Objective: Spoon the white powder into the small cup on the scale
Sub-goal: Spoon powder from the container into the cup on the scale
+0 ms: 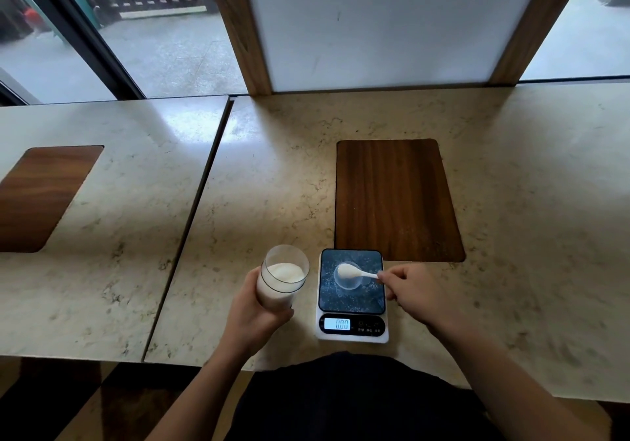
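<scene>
White powder fills most of the clear tumbler that I have in my left hand, fingers wrapped round its lower wall, the glass tilted a little and held just left of the scale. My right hand pinches the tail of a white plastic spoon between thumb and fingertips, and its bowl sits right over the small cup, a clear shallow one standing on the dark weighing plate. I see a heap of powder riding in the spoon bowl, but whether any has landed in the cup I cannot tell; the cup is transparent and too small to read. The display looks to read zero, so my judgement is that I am at the first spoonful, loaded but not yet tipped, with nearly all the transfer still ahead. Counting up: one tumbler of powder, one spoon, one small cup, one scale, two hands. Further out, the pale marbled counter carries two dark wood insets, one just behind the scale and one well off to the left on the neighbouring slab.
</scene>
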